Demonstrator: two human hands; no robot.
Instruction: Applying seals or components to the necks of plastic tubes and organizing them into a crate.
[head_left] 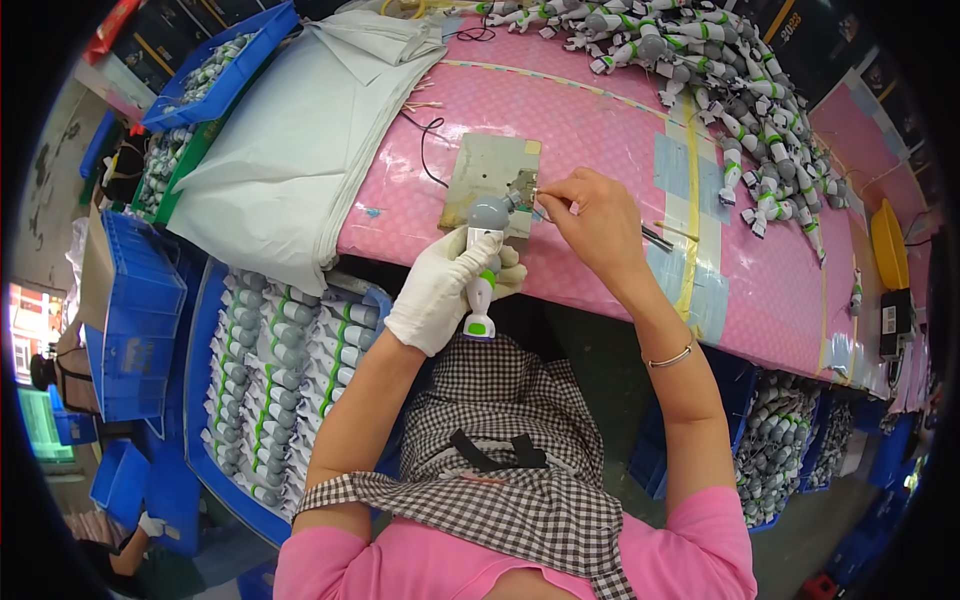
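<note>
My left hand [440,285], in a white glove, is closed around a small toy figure [488,214] with a round grey head and a white body with green trim. The figure's head end rests over the near edge of a flat metal plate [485,165] on the table. At the plate's right side is a small metal fixture [524,186], close to the figure's head. My bare right hand [600,220] pinches thumb and fingertips together beside that fixture. Whatever lies between those fingertips is too small to make out.
A pink-covered table [590,120] carries a heap of similar figures [770,150] at the far right. White cloth [280,150] drapes its left end. Thin dark tools [657,237] lie right of my hand. A blue crate [198,390] with rows of figures stands at my left.
</note>
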